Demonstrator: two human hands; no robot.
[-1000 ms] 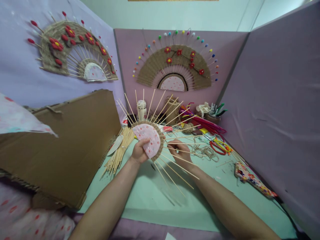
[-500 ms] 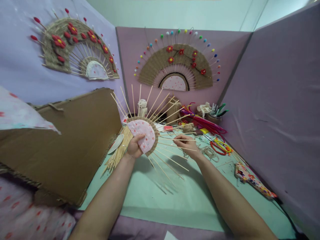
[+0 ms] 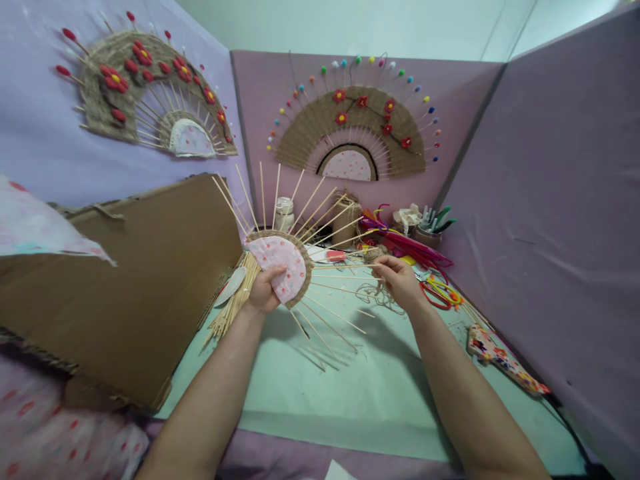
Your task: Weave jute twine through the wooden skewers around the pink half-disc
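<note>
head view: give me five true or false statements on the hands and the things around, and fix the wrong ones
1. The left hand holds the unfinished fan by its cloth part. True.
2. The right hand grips the scissors. False: its fingertips are at the end of a fan stick.
3. The jar stands left of the twine roll. True.
4. The stick bundle lies by the right hand. False: it lies on the left, beside the cardboard.
5. The left wall fan and the back wall fan both bear red flowers. True.
</note>
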